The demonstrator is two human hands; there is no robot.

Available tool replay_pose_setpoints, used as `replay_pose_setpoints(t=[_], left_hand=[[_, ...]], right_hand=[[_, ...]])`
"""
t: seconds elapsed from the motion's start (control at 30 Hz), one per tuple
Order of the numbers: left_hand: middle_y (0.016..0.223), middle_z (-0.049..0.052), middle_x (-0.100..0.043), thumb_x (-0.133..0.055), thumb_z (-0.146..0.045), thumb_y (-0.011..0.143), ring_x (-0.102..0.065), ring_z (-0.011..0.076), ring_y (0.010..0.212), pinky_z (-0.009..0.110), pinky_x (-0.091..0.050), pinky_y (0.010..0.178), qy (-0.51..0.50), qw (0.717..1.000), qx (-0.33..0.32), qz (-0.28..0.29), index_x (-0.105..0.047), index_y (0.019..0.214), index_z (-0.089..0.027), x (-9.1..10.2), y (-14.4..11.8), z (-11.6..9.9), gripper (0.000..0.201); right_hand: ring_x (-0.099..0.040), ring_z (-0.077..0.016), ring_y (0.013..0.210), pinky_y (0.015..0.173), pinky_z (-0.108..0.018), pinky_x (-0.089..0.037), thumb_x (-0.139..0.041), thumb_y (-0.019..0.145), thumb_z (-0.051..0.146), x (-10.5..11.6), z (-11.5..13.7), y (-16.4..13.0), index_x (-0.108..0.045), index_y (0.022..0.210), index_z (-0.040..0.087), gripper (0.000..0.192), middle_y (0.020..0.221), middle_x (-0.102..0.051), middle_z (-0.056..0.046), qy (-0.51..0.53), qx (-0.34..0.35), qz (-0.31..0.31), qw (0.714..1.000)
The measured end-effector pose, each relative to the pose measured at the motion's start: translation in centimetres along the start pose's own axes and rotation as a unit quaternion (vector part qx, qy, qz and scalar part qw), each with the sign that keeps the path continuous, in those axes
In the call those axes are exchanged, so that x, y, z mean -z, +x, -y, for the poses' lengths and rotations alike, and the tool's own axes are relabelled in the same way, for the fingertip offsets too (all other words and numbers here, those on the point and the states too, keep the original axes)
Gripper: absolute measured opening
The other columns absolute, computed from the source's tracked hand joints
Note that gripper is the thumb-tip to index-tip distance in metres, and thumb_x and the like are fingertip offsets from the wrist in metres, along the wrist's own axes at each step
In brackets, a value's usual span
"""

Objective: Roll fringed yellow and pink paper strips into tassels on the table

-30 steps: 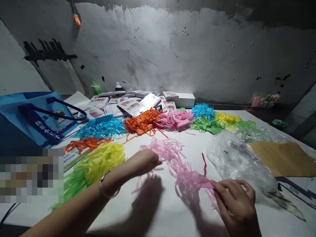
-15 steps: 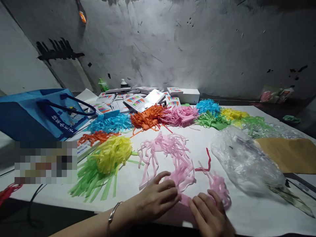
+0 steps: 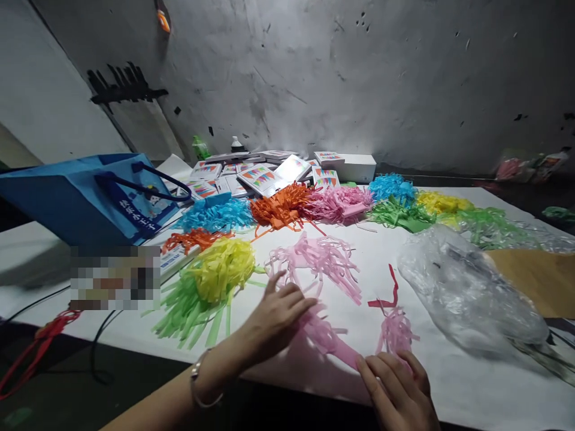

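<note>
A pink tissue-paper tassel (image 3: 323, 335) stretches between my hands, fringed at its left end and flat toward the right. My left hand (image 3: 278, 314), with a silver bracelet at the wrist, has its fingers bent over the fringed part, one finger raised. My right hand (image 3: 399, 386) pinches the flat end near the table's front edge. Beyond the right fingers stands a small bunch of pink fringe (image 3: 398, 331), partly hidden by that hand. Another pale pink tassel (image 3: 317, 260) lies spread farther back. A thin red strip (image 3: 393, 281) lies to its right.
Yellow fringe (image 3: 227, 269) on green fringe lies left. Coloured bundles, including orange (image 3: 281, 206) and blue (image 3: 215, 212), line the back before printed boxes (image 3: 258, 178). A blue bag (image 3: 81, 191) stands left; a clear plastic bag (image 3: 467, 290) and brown paper (image 3: 534, 281) lie right.
My left hand has moved left and away from my right hand, drawing the pink fringe with it, so more flat paper shows between them. The view has turned slightly right.
</note>
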State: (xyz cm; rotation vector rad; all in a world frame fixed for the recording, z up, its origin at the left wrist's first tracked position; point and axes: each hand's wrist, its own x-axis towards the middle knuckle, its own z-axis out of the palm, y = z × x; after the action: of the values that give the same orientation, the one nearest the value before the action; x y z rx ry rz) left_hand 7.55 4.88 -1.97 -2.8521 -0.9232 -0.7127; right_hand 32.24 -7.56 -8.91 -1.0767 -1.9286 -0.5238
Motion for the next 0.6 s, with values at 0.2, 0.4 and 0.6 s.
replay_pose_setpoints(t=[0.2, 0.4, 0.6], left_hand=[[0.124, 0.008, -0.067, -0.053, -0.001, 0.076, -0.057, 0.0314, 0.122, 0.063, -0.018, 0.117, 0.138, 0.984, 0.081, 0.075, -0.058, 0.131, -0.027, 5.2, -5.7, 4.0, 0.061], [0.131, 0.006, -0.065, -0.054, -0.019, 0.095, -0.052, 0.0239, 0.126, 0.048, -0.024, 0.119, -0.021, 0.998, -0.025, 0.051, -0.055, 0.132, -0.026, 0.7, -6.0, -3.4, 0.039], [0.082, 0.001, -0.065, -0.041, -0.015, 0.102, -0.053, 0.0174, 0.080, 0.038, -0.036, 0.089, -0.094, 0.995, -0.017, -0.014, -0.061, 0.088, -0.019, -4.7, -3.6, -6.2, 0.025]], right_hand=[[-0.067, -0.0210, 0.087, 0.102, -0.042, -0.040, -0.051, 0.098, 0.003, -1.2, 0.5, 0.1, -0.074, 0.104, 0.008, 0.024, 0.087, -0.073, -0.008, -0.016, 0.018, 0.026, 0.999], [-0.066, -0.0206, 0.087, 0.104, -0.042, -0.039, -0.045, 0.100, 0.005, -2.7, 1.5, 0.4, -0.073, 0.099, 0.010, 0.028, 0.087, -0.073, -0.008, 0.005, 0.010, 0.019, 1.000], [-0.067, -0.0215, 0.094, 0.107, -0.043, -0.038, -0.039, 0.102, 0.006, -2.0, 1.8, -0.6, -0.072, 0.103, 0.013, 0.033, 0.092, -0.074, -0.008, 0.032, -0.032, 0.040, 0.998]])
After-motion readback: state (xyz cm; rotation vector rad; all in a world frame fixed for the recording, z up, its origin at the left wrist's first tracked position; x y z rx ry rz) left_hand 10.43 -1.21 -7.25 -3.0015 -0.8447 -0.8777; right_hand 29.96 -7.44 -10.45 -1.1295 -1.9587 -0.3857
